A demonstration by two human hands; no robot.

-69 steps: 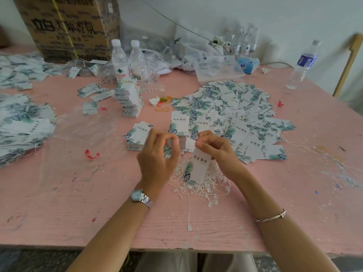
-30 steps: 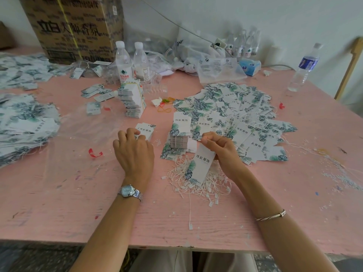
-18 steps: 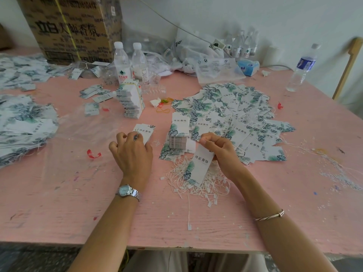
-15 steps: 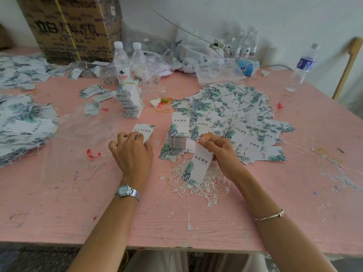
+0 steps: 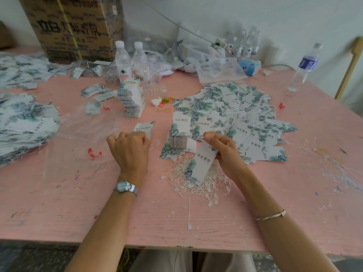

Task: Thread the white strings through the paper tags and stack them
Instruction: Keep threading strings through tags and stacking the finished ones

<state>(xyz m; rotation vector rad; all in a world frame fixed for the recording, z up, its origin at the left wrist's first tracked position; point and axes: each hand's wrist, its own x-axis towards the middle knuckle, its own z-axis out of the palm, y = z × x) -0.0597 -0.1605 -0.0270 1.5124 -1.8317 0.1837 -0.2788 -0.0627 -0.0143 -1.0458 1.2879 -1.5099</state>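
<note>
My right hand [image 5: 225, 152] pinches the top end of a white paper tag [image 5: 202, 163] printed with green leaves; the tag hangs down over a heap of white strings [image 5: 196, 185] on the pink table [image 5: 59, 203]. My left hand [image 5: 130, 152], fingers curled, grips a small stack of tags [image 5: 144, 128] lying on the table to the left. Between the hands stands another neat stack of tags [image 5: 179, 134]. A wide spread of loose tags [image 5: 235, 116] lies behind my right hand.
A taller tag stack [image 5: 131, 101] stands in front of two water bottles [image 5: 130, 63]. A cardboard box [image 5: 72, 26] sits at the back left, more tag piles [image 5: 23, 124] at the left edge, a bottle [image 5: 303, 69] at the far right, plastic bags [image 5: 216, 69] at the back.
My left hand let go of the tag held with the right, moved left and closed on the small stack. My right hand still holds its tag in the same place.
</note>
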